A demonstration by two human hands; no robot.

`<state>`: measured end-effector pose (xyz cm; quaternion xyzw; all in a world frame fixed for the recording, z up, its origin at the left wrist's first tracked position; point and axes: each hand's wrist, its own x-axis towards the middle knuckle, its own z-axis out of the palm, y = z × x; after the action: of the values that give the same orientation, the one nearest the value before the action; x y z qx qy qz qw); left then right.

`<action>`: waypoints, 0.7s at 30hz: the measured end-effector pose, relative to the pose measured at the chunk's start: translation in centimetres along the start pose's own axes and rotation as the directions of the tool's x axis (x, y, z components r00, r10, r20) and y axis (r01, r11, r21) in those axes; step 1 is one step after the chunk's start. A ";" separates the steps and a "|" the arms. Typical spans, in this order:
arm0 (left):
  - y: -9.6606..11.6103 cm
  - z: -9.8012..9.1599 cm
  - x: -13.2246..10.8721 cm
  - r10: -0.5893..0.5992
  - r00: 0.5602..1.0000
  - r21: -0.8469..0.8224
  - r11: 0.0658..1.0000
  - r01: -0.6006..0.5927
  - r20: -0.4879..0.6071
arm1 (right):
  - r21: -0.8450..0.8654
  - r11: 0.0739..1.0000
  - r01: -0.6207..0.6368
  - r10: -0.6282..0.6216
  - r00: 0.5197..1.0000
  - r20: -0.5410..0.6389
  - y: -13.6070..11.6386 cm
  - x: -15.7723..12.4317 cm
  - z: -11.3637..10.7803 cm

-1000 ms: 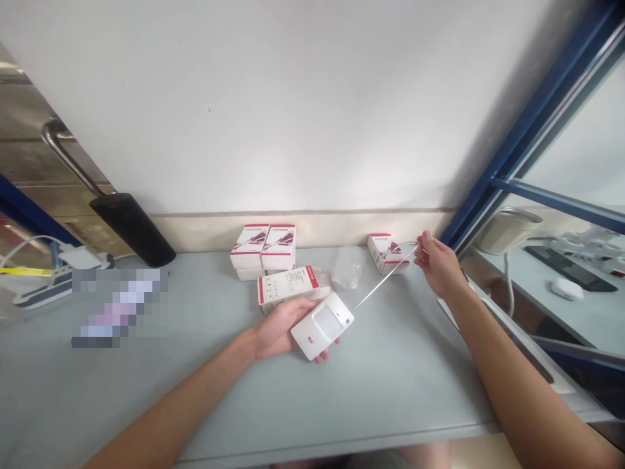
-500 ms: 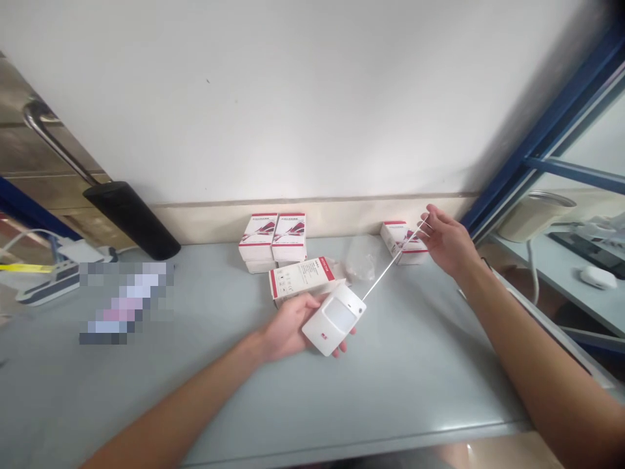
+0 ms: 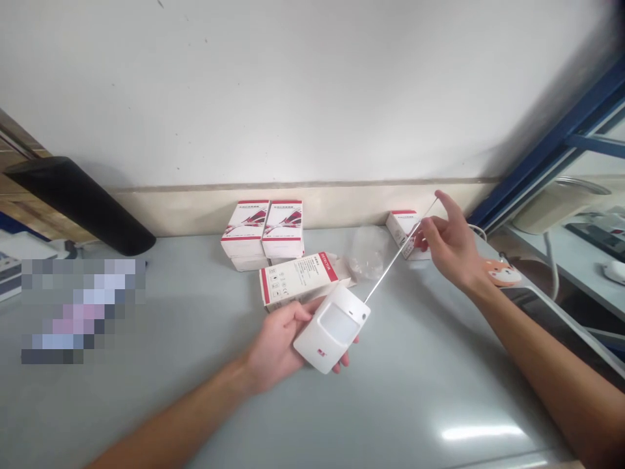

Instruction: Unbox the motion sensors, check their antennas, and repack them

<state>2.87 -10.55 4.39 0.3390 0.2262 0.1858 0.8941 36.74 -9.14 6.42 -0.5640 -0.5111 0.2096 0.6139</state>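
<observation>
Sensor, white, motion-detector type, lies cradled in left hand, fingers curled under its back, lens face up. Thin rod runs from sensor's top corner to right hand, apparently pinched between thumb and forefinger near its tip, other fingers half open; spread of hands seems to keep rod straight. Boxes stacked against wall; one box lies just behind sensor, another behind right hand, beside plastic bag. Hands work forward of boxes, over table, short of its front edge.
</observation>
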 end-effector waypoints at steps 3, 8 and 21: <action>-0.1 0.0 -0.1 -0.010 1.000 -0.001 1.000 0.010 -0.011 | -0.026 1.000 -0.004 0.004 1.000 0.005 -0.6 -0.5 0.2; -0.1 0.0 -0.2 0.003 1.000 0.016 1.000 -0.002 -0.005 | 0.118 0.990 -0.072 0.078 0.996 -0.045 -0.9 -0.1 -0.2; 0.1 0.0 -0.4 0.002 1.000 0.009 1.000 -0.002 0.002 | 0.406 0.878 -0.254 0.318 0.943 -0.099 -0.2 0.6 -0.8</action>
<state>2.53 -10.73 4.60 0.3432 0.2257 0.1851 0.8927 37.54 -9.09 6.95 -0.5157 -0.3185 0.3484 0.7150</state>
